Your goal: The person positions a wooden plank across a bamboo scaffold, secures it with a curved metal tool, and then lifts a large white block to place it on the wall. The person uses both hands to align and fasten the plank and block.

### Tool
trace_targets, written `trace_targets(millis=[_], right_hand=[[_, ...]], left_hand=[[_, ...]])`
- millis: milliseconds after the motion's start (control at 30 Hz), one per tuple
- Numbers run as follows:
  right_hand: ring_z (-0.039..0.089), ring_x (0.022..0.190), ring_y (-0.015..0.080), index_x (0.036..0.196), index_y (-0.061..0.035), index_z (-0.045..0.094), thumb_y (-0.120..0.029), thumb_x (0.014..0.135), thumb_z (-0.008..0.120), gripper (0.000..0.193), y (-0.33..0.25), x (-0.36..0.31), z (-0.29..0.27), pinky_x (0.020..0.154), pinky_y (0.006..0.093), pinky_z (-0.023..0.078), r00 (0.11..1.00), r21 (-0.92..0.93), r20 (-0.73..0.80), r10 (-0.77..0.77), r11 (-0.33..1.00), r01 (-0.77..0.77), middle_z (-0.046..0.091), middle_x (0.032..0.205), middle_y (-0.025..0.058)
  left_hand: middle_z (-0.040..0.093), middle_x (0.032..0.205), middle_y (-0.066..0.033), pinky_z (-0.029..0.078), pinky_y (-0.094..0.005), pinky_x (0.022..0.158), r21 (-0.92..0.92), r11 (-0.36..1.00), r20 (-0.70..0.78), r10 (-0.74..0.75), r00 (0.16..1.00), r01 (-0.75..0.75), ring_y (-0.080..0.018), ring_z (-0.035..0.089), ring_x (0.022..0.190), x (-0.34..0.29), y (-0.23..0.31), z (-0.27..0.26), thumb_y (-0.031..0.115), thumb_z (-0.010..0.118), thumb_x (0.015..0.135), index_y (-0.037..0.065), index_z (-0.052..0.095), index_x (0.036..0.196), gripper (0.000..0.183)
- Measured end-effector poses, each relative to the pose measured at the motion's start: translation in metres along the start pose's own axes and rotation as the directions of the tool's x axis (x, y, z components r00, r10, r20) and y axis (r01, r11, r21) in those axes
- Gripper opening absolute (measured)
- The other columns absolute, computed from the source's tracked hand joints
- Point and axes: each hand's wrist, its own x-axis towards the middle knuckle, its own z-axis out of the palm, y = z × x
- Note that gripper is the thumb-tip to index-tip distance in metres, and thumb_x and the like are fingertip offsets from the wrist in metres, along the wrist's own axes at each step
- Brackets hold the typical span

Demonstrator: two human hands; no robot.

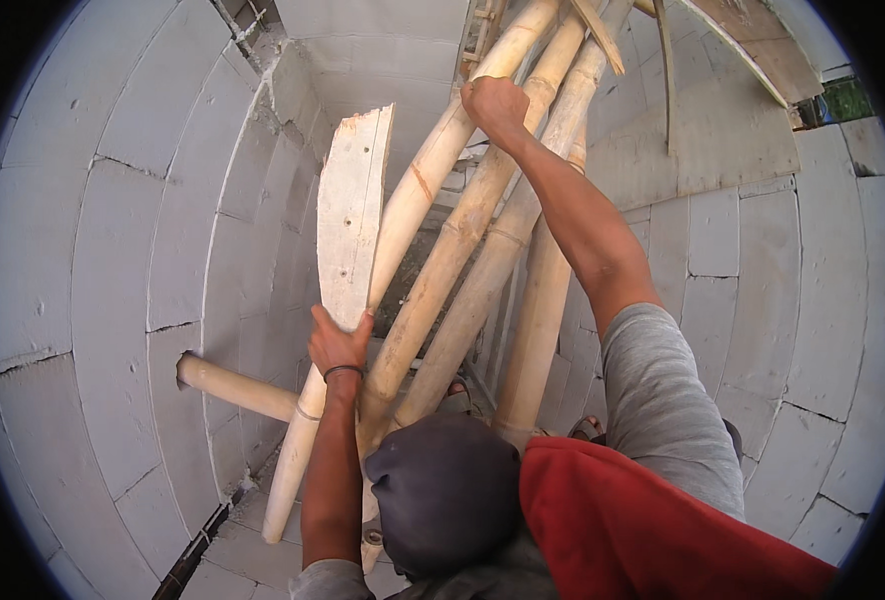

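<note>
Left hand [341,342] curls round the lower end of a pale board [353,210], which stands nearly upright alongside the leftmost bamboo pole [423,182]; low grip, perhaps to steer it. Right hand [496,108] clasps that pole higher up, likely for bracing; fingertips hidden. A crosswise pole [238,385] sits in a hole in the block wall [123,300], seemingly as a bearer.

The bamboo poles [461,232] are tan, the board [352,225] cream.

Three bamboo poles [460,232] are cut off by the upper edge
</note>
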Motion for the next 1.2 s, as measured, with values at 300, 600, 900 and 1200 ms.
trace_targets(millis=[300, 600, 900, 1200], right_hand=[[0.07, 0.077, 0.0385, 0.085, -0.0052, 0.076, -0.039, 0.086, 0.058, 0.038, 0.017, 0.008, -0.01, 0.07, 0.0469, 0.055, 1.0, 0.002, 0.006, 0.003, 1.0, -0.003, 0.07, 0.08, 0.0221], [0.07, 0.079, 0.0393, 0.088, -0.004, 0.076, -0.041, 0.087, 0.057, 0.041, 0.009, 0.01, -0.011, 0.071, 0.048, 0.055, 0.997, -0.021, 0.016, 0.077, 0.997, -0.076, 0.07, 0.081, 0.0245], [0.07, 0.07, 0.037, 0.081, -0.0041, 0.076, -0.038, 0.087, 0.058, 0.038, -0.001, -0.006, 0.002, 0.063, 0.0469, 0.055, 0.979, 0.021, -0.173, 0.11, 0.994, -0.109, 0.069, 0.073, 0.0215], [0.07, 0.074, 0.0346, 0.086, -0.0073, 0.075, -0.04, 0.089, 0.059, 0.037, 0.029, 0.015, -0.011, 0.067, 0.0439, 0.056, 0.926, -0.226, 0.134, -0.353, 0.899, 0.376, 0.071, 0.08, 0.0158]], left_hand=[[0.065, 0.085, -0.0232, 0.049, -0.0524, 0.07, -0.024, 1.0, -0.001, 0.009, 1.0, -0.009, -0.0446, 0.064, 0.079, -0.001, 0.001, 0.002, 0.046, 0.078, 0.069, 0.003, 0.044, 0.097, 0.061], [0.065, 0.084, -0.0241, 0.05, -0.0527, 0.071, 0.012, 1.0, 0.024, -0.024, 0.999, 0.024, -0.0451, 0.064, 0.08, 0.0, 0.003, 0.001, 0.046, 0.079, 0.068, 0.003, 0.044, 0.097, 0.062], [0.064, 0.081, -0.0241, 0.049, -0.0527, 0.069, -0.016, 1.0, -0.017, 0.023, 1.0, -0.023, -0.045, 0.063, 0.077, -0.002, 0.0, 0.006, 0.046, 0.079, 0.068, 0.002, 0.045, 0.094, 0.061], [0.065, 0.085, -0.0233, 0.049, -0.0524, 0.07, -0.02, 0.999, -0.053, 0.045, 0.998, -0.047, -0.0446, 0.063, 0.081, -0.004, 0.002, 0.001, 0.045, 0.079, 0.068, 0.002, 0.046, 0.097, 0.062]])
